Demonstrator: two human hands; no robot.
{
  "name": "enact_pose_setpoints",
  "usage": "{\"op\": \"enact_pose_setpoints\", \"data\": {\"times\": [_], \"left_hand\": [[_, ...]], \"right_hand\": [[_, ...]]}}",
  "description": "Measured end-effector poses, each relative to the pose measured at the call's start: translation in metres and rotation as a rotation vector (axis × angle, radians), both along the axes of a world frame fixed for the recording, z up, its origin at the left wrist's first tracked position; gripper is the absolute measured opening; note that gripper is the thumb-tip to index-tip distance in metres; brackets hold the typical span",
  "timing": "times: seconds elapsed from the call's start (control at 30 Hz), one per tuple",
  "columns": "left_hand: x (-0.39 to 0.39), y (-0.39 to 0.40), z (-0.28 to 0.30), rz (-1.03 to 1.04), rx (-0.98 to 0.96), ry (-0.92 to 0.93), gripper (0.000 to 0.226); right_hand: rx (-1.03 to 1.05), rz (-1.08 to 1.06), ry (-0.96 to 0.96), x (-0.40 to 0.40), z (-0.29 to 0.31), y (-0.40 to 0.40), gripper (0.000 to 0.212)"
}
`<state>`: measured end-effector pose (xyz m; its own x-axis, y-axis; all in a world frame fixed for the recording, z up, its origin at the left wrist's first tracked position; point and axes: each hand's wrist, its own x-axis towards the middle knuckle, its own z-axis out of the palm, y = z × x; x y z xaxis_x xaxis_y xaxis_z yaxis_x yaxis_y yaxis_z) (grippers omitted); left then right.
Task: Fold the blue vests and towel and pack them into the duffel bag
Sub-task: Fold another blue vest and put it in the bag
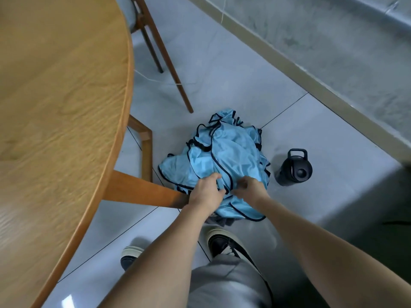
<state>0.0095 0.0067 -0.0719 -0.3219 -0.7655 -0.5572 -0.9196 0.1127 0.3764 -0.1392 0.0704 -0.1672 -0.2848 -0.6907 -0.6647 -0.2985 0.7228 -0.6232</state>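
A grey tiled floor [233, 70] runs up to a pale skirting and a mottled grey wall at the far right, with a round wooden worktop [60, 96] filling the left of the view and bare of the task's things. On the floor lies a crumpled heap of light blue vests [222, 156] edged in dark trim; how many vests make up the heap cannot be counted, since they are tangled together.

Two hands work at the near edge of the heap. The left hand [206, 193] has its fingers curled into the fabric, a closed grip on the vests. The right hand [250, 185], just beside it, pinches a fold of the same cloth, its fingertips hidden under the material. Beneath the near side of the heap, just below both grips, a sliver of dark grey shows, possibly the towel or the bag, too little visible to tell.

Right of the right grip, apart from the heap, stands one dark bottle [293, 167] with a loop handle. Beyond the grips, two legs of one wooden chair [169, 63] slant across the floor, its seat cut off at the top. Nearer than the grips, two shoes [224, 242] and grey trousers show.
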Motion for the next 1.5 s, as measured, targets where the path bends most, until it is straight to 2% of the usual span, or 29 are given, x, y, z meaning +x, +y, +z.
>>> {"op": "enact_pose_setpoints", "data": {"times": [0.1,0.13,0.23,0.33,0.53,0.67,0.8,1.0,1.07,1.13,1.17,1.3,1.37,1.5], "left_hand": [[0.002,0.004,0.006,0.005,0.010,0.024,0.048],[0.003,0.005,0.009,0.001,0.015,0.029,0.049],[0.009,0.009,0.017,-0.008,0.019,0.043,0.049],[0.017,0.011,0.024,0.002,0.005,0.042,0.050],[0.018,0.019,0.064,-0.005,-0.067,0.104,0.050],[0.003,0.024,0.106,-0.059,-0.172,0.189,0.048],[-0.012,0.028,0.153,-0.090,-0.273,0.274,0.049],[-0.026,0.038,0.240,-0.054,-0.383,0.481,0.045],[-0.027,0.041,0.273,-0.049,-0.390,0.539,0.034],[-0.026,0.043,0.311,-0.032,-0.389,0.612,0.009],[-0.025,0.044,0.330,-0.029,-0.380,0.652,0.005],[-0.021,0.045,0.411,-0.023,-0.415,0.725,0.007],[-0.018,0.045,0.449,-0.034,-0.508,0.749,0.008],[-0.011,0.050,0.528,-0.066,-0.706,0.759,0.018]], "right_hand": [[-0.027,0.023,0.035,0.007,0.002,-0.005,0.006],[-0.040,0.021,0.051,0.008,0.003,-0.005,0.002],[-0.075,-0.014,0.052,0.009,0.007,-0.007,0.012],[-0.121,-0.067,0.010,0.009,0.021,0.001,0.012],[-0.290,-0.027,-0.083,-0.003,0.095,0.023,0.016],[-0.372,0.118,0.026,-0.024,0.163,0.033,0.008],[-0.507,0.178,0.133,-0.038,0.236,0.037,0.010],[-0.678,0.283,0.247,-0.046,0.355,0.043,0.009],[-0.743,0.299,0.269,-0.046,0.396,0.046,0.004],[-0.805,0.313,0.326,-0.045,0.437,0.050,0.004],[-0.837,0.312,0.356,-0.045,0.456,0.052,0.005],[-0.922,0.245,0.492,-0.044,0.524,0.063,0.006],[-0.933,0.177,0.533,-0.044,0.549,0.067,0.011],[-0.990,0.041,0.508,-0.040,0.588,0.076,0.007]]}}
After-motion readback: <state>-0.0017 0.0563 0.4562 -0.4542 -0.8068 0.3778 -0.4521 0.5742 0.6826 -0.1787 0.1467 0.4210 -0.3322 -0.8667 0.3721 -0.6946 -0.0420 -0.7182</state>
